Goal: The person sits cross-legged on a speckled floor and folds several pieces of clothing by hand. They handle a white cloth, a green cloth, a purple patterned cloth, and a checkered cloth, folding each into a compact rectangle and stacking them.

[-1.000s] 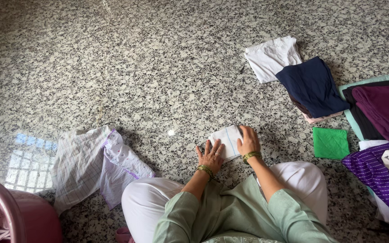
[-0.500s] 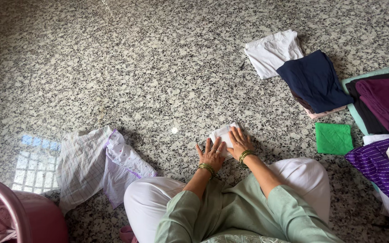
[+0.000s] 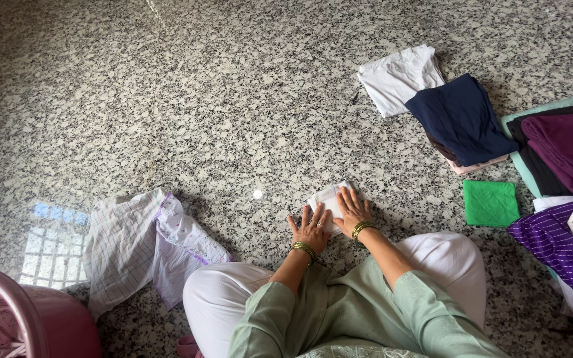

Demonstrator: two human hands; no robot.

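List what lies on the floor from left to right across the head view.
Pink basket → checked and lilac garments → left hand → small white folded cloth → right hand → folded navy garment → green folded cloth → maroon garment.

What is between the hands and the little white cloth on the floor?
Nothing visible. The left hand and the right hand both lie flat right on the small folded white cloth, on the speckled granite floor.

white folded cloth (image 3: 326, 199); speckled grey floor (image 3: 200, 99); green square cloth (image 3: 490, 203); navy garment (image 3: 460, 119); purple striped fabric (image 3: 552, 238)
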